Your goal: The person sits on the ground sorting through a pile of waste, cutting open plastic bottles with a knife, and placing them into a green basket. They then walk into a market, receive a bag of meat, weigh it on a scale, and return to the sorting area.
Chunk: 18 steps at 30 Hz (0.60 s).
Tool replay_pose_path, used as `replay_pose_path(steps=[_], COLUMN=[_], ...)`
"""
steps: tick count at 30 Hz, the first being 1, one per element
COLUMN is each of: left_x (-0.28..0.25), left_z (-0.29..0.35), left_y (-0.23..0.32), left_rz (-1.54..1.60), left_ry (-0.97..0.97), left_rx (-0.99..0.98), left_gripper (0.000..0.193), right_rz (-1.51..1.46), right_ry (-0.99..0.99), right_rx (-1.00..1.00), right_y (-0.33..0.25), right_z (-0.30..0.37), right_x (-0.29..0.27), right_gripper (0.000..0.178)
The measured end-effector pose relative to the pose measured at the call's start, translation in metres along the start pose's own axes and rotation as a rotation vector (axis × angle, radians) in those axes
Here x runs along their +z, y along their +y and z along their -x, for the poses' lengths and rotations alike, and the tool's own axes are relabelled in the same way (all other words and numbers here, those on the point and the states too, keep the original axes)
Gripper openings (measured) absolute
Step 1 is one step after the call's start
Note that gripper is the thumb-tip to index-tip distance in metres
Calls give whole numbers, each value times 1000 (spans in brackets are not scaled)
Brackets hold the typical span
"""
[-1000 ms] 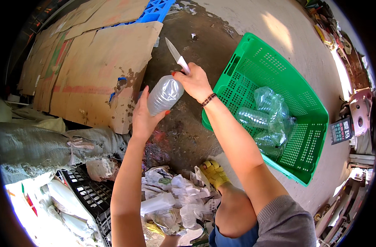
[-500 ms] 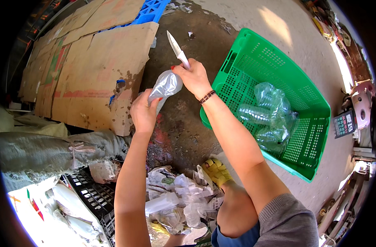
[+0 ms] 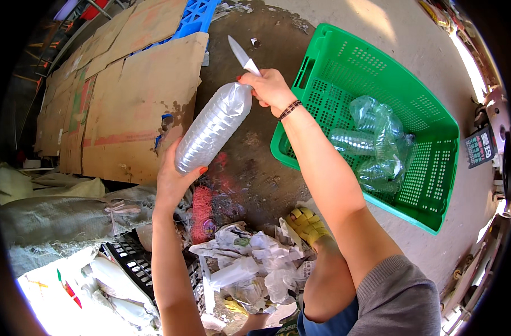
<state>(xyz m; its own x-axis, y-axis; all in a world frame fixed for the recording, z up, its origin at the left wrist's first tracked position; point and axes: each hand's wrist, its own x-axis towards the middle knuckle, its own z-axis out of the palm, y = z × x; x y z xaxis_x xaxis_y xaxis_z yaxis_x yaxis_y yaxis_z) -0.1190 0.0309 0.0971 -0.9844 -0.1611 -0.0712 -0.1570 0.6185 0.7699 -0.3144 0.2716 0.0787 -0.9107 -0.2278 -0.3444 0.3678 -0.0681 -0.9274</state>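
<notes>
A clear, ribbed plastic bottle (image 3: 213,127) slants between my hands over the wet floor, its far end crumpled. My left hand (image 3: 172,175) is closed round the near end, thumb along the side. At the far end my right hand (image 3: 271,89) is closed on a small knife (image 3: 243,55) with a white handle, its blade pointing up and to the left, away from the bottle. The fingers of that hand also touch the crumpled bottle end; whether they grip it I cannot tell.
To the right stands a green perforated crate (image 3: 432,115) holding several clear plastic bottles (image 3: 373,140). Flattened cardboard (image 3: 140,112) lies at the left near a blue plastic pallet (image 3: 198,17). Crumpled paper (image 3: 255,257), a red net bundle (image 3: 202,210) and a black crate (image 3: 133,260) are near my feet.
The bottle has swung from nearly end-on to lengthwise across my view. My left hand has moved down and left, my right slightly right, still with the knife. The view has shifted a little.
</notes>
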Motion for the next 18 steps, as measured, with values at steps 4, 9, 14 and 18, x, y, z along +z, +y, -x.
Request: replay_pose_path(steps=[4,9,14,18], left_x=[-9,4,15,21], left_z=[4,-6,-12,-16], left_y=[-3,4,2,1], left_rz=[67,-106,-205,-183], left_ry=[63,242,322,332], left_rx=[-30,-67,-58,-85], left_gripper=[64,44,27,28], right_rz=[-92,-119,-94,-54], right_ry=[31,149,174,211], right_rx=[-2,-71,-112,-148], right_y=[-2,0,2,4], right_z=[0,-3,-6,-8], right_x=[2,2,2,6], right_gripper=[27,28,30,31])
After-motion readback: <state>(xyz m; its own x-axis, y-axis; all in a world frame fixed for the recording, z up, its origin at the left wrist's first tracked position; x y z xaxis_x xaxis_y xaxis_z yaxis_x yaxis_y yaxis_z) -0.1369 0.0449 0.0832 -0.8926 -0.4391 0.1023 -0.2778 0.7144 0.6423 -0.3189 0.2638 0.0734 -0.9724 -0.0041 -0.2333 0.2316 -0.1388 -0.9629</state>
